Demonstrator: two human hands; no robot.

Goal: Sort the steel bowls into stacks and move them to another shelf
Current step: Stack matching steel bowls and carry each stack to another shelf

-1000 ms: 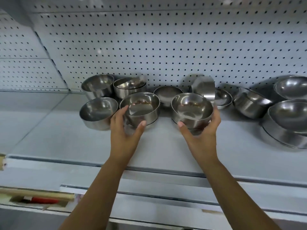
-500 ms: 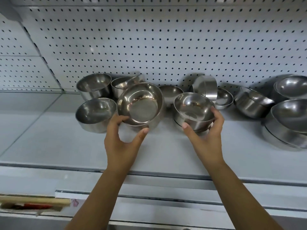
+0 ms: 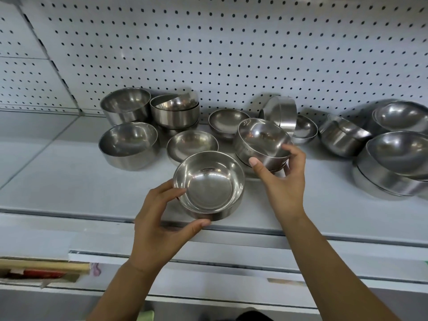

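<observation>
The big bowls (image 3: 398, 156) are cut off by the picture's right edge. A lower bowl (image 3: 243, 163) is mostly hidden under the tilted bowl (image 3: 261, 140) gripped by the right hand (image 3: 281, 181).

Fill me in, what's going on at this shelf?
A person is sorting steel bowls with a bowl in each hand. The left hand grips the front bowl at the front edge of the shelf, tilted toward the camera. The right hand holds the second bowl, tilted, just above another one. The other bowls sit loose or partly nested by the pegboard.
</observation>
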